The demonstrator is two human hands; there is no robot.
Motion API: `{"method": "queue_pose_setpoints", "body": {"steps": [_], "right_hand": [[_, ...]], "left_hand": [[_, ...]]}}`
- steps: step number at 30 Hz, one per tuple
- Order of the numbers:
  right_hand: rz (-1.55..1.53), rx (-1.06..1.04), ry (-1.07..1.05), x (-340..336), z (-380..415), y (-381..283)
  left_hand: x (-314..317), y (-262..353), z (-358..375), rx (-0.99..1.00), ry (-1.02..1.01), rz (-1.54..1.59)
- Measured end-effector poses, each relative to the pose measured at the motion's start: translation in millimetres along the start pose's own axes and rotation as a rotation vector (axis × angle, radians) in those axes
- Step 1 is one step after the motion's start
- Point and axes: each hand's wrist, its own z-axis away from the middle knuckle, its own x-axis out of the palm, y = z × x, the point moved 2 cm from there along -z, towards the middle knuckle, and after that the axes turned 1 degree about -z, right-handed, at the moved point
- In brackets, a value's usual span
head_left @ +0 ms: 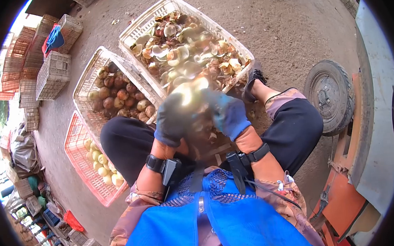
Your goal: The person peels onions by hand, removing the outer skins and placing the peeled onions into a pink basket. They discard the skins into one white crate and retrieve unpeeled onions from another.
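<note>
My left hand (170, 118), in a dark blue glove, is closed around a pale, partly peeled onion (186, 93), which glare and a lens smear blur. Just right of it is my right hand (230, 113), in a blue glove with its fingers curled in. What those fingers grip is hidden. Beyond both hands, a white crate (220, 21) holds onion skins and cut onion ends (170, 31). Brown unpeeled onions (119, 93) lie in another white crate (84, 80) at the left. Peeled onions (102, 161) fill part of a pink crate (81, 162) beside my left knee.
A small wheel (327, 96) on an orange metal frame (341, 195) stands close on the right. Stacked crates (54, 75) line the far left, with a grey tarp (24, 150) nearer. My shoe (253, 82) rests beside the crate of skins on the dirt floor (281, 34).
</note>
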Motion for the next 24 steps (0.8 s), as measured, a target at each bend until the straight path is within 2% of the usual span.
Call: {"method": "queue_pose_setpoints", "body": {"steps": [1,3,4,6,7,9,11,13,15,17,19,20,21,22,23,24], "right_hand": [[0.067,-0.011,-0.064,1,0,0],[0.116,-0.033,-0.068,-4,-4,-3],[0.162,-0.056,-0.074,-5,-6,-5],[0.193,-0.080,-0.081,-4,-8,-4],[0.227,-0.104,-0.087,-4,-8,-3],[0.278,-0.101,-0.095,-2,-8,-1],[0.326,-0.096,-0.104,0,-7,1],[0.365,-0.128,0.010,-1,-8,4],[0.439,-0.100,-0.028,0,-9,5],[0.513,-0.067,-0.069,1,-9,7],[0.490,0.037,-0.158,1,-13,9],[0.490,0.037,-0.158,-2,-14,6],[0.440,0.070,-0.245,-7,-14,2],[0.391,0.100,-0.330,-9,-14,0],[0.390,0.101,-0.331,-5,-12,12],[-0.090,0.394,-0.303,3,-5,39]], "left_hand": [[3,4,1,0.001,-0.002,0.001],[7,9,6,-0.142,0.043,0.086],[-9,-11,6,-0.144,0.046,0.087],[-51,-71,2,-0.355,0.035,0.670],[-32,-43,5,-0.355,0.035,0.670],[1,10,14,-0.164,-0.053,0.265],[2,12,11,-0.108,-0.094,0.227],[4,15,7,-0.055,-0.137,0.191],[4,13,4,-0.398,-0.017,0.632],[-25,-29,7,-0.448,0.032,0.687],[-20,-21,12,-0.494,0.080,0.742],[-17,-14,15,-0.292,0.035,0.501],[-5,10,18,-0.093,-0.007,0.260],[6,31,15,-0.092,-0.004,0.261],[18,57,6,0.094,-0.103,-0.234],[29,71,1,0.282,-0.204,-0.728]]}}
